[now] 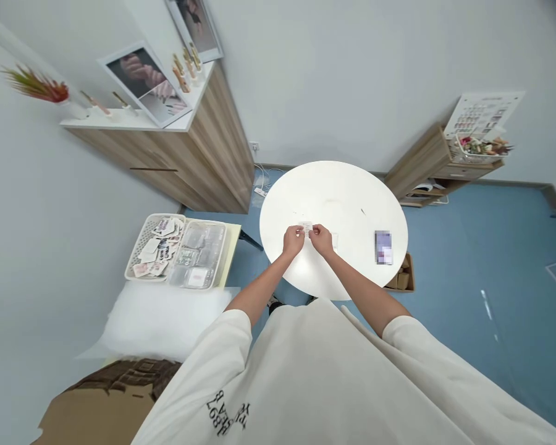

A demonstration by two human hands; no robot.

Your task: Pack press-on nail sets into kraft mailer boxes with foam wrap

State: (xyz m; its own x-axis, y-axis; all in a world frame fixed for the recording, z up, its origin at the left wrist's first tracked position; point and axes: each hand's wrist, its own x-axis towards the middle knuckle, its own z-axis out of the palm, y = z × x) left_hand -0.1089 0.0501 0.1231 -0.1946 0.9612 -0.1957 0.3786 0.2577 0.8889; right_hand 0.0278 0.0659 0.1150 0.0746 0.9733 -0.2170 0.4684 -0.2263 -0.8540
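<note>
Over the round white table (333,278), both hands meet at a small white printed card (306,226). My left hand (293,240) pinches its left side between thumb and fingers. On the right side, my right hand (322,240) grips it in the same way. The fine print is too small to read. A small pale flat piece (335,240) lies on the tabletop just right of my right hand, partly hidden by it. Tiny dark specks (299,213) are scattered beyond the card.
A pixelated purple rectangle (383,247) and a thin dark sliver (363,212) lie on the table's right. Leftward, a white basket (132,262) of cards stands beside a clear-lidded box (199,253). A wood cabinet (217,142) and low shelf (426,161) flank the table; a carton (410,278) sits below.
</note>
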